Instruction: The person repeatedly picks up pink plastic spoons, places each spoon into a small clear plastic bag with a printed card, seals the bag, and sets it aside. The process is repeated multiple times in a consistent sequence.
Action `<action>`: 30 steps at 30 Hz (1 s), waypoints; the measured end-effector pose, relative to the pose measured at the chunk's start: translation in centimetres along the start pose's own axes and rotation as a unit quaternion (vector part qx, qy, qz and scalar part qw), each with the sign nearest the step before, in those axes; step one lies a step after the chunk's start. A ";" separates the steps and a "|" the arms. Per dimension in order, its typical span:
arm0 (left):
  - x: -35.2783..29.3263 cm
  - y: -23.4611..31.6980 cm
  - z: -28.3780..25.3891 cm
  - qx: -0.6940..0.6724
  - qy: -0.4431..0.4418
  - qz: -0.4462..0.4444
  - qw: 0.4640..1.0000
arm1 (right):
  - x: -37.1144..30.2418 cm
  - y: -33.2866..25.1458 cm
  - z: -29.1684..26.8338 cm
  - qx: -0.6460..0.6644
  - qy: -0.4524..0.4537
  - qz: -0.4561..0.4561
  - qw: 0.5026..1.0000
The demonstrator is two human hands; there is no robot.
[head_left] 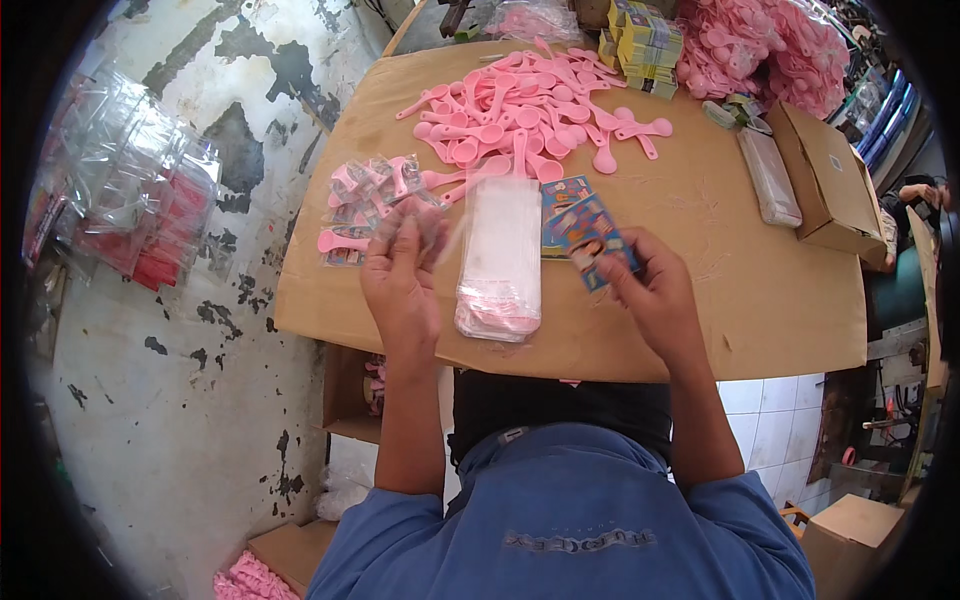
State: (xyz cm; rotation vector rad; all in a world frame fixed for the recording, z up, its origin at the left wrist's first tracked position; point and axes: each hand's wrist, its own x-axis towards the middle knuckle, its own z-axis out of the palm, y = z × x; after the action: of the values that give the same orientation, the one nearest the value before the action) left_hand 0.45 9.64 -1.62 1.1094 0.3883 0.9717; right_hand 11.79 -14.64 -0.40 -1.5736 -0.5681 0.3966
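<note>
My left hand (402, 285) pinches a clear plastic bag (425, 212), blurred by motion; something pinkish shows through it, which I cannot make out well. In my right hand (655, 300) is a blue printed card (592, 240), held by its lower right edge. Beneath that card lies a stack of similar blue cards (565, 190). Between my hands sits a pile of clear plastic bags (503, 240) with pink at its near end. Left of it, beside my left hand, are several bagged pink spoons (345, 240). Loose pink measuring spoons (520, 115) are heaped beyond the bags.
Everything rests on a brown cardboard-covered table (770, 300). Bundled yellow cards (645, 50) and large bags of pink spoons (750, 45) stand at the back. On the right are a cardboard box (820, 180) and a clear packet (768, 175). Plastic bags (140, 170) hang on the left wall.
</note>
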 end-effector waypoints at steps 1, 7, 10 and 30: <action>-0.6 0.5 0.8 -0.063 -0.023 -0.047 0.997 | -0.4 0.0 0.2 0.000 -0.001 -0.001 1.000; -2.2 -0.3 3.0 -0.111 -0.057 -0.104 0.987 | -0.6 0.4 1.5 0.082 -0.064 0.039 0.994; -3.0 -0.7 4.3 -0.113 -0.034 -0.112 0.987 | -0.5 0.3 1.6 0.127 -0.083 0.030 0.988; -6.1 -2.5 7.6 -0.185 -0.124 -0.153 0.963 | -0.2 1.0 -0.6 0.181 -0.035 0.028 0.983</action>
State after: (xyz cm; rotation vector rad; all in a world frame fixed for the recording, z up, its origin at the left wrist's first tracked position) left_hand 3.53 0.11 -1.71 0.7881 0.1558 0.5909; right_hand 12.06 -15.28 -1.39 -1.2319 -0.4753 0.5652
